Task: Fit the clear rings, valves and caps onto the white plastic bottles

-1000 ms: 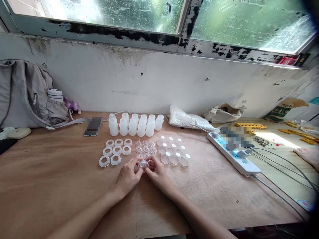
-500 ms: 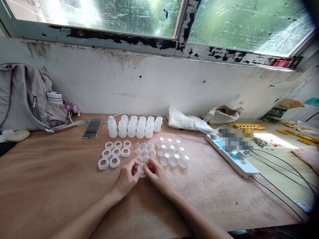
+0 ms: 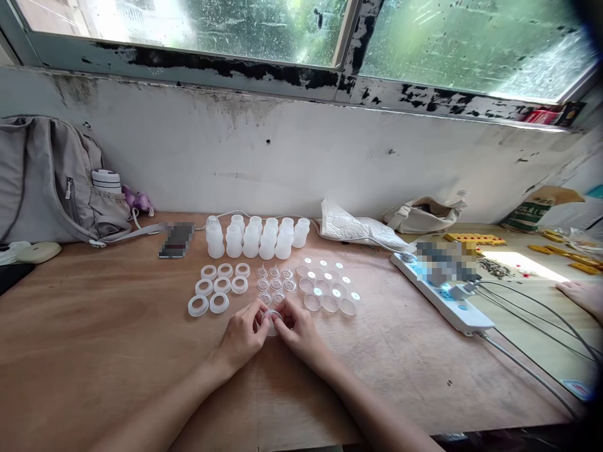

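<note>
Between them, my left hand (image 3: 244,331) and my right hand (image 3: 298,328) pinch a clear round ring (image 3: 272,321) low over the wooden table (image 3: 141,351). Both hands are closed on its rim, fingertips almost touching. Just beyond my fingers lie small clear nipple-shaped pieces (image 3: 276,284) in rows. White rings (image 3: 222,285) lie in rows to their left, and clear round caps (image 3: 330,304) with small white discs are on the right. Several frosted bottles (image 3: 251,240) stand upright behind these pieces.
A phone (image 3: 176,240) and a grey backpack (image 3: 42,182) are at the left. A white power strip (image 3: 443,295) with cables lies at the right, near another person's hand (image 3: 581,296). White packaging (image 3: 358,229) rests by the wall.
The view has shifted slightly. My thumbs have come a little closer together on the clear ring, which both hands still hold.
</note>
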`<state>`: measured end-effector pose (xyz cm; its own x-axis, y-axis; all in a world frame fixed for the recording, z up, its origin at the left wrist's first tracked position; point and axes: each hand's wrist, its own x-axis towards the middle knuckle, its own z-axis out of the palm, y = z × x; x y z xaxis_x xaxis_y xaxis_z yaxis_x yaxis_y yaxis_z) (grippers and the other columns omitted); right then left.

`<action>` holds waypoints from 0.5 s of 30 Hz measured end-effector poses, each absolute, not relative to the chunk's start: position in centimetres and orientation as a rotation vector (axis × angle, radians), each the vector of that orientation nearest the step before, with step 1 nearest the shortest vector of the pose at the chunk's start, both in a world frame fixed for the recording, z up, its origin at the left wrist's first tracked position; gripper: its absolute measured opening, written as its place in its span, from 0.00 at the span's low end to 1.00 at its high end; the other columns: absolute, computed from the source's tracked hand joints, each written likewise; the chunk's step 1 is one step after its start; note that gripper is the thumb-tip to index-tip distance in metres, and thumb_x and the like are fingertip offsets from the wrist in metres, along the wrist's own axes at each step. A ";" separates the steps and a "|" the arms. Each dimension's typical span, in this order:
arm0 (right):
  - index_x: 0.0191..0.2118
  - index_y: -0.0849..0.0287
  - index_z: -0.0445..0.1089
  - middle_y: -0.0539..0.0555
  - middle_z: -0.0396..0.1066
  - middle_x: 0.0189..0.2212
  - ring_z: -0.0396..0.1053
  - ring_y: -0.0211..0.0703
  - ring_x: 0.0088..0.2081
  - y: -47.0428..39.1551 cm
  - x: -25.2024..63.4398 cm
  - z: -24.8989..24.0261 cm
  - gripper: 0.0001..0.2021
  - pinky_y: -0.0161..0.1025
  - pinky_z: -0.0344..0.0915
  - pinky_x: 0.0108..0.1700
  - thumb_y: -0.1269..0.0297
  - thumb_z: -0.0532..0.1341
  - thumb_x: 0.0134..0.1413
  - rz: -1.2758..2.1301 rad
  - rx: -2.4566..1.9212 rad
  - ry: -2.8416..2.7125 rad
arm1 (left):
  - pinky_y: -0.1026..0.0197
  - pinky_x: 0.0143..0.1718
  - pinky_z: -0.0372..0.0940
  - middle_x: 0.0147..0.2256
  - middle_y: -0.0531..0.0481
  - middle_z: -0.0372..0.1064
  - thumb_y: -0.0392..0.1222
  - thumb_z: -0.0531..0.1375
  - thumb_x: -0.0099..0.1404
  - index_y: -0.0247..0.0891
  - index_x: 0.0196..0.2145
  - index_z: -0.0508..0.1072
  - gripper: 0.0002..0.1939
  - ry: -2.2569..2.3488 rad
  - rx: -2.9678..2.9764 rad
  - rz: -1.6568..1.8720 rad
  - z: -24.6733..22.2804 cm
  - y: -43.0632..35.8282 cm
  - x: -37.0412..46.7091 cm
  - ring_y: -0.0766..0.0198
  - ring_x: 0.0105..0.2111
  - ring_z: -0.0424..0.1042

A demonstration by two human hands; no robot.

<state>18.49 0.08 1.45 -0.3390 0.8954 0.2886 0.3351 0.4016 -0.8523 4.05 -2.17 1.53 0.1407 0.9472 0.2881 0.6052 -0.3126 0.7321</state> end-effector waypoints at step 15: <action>0.43 0.59 0.61 0.46 0.66 0.20 0.65 0.34 0.18 0.7 18.7 2.0 0.18 0.32 0.63 0.21 0.55 0.59 0.47 1.623 -0.906 -1.370 | 0.68 0.24 0.59 0.28 0.54 0.64 0.38 0.54 0.56 0.38 0.32 0.62 0.04 1.356 1.741 1.106 1.8 -1.7 3.5 0.70 0.25 0.66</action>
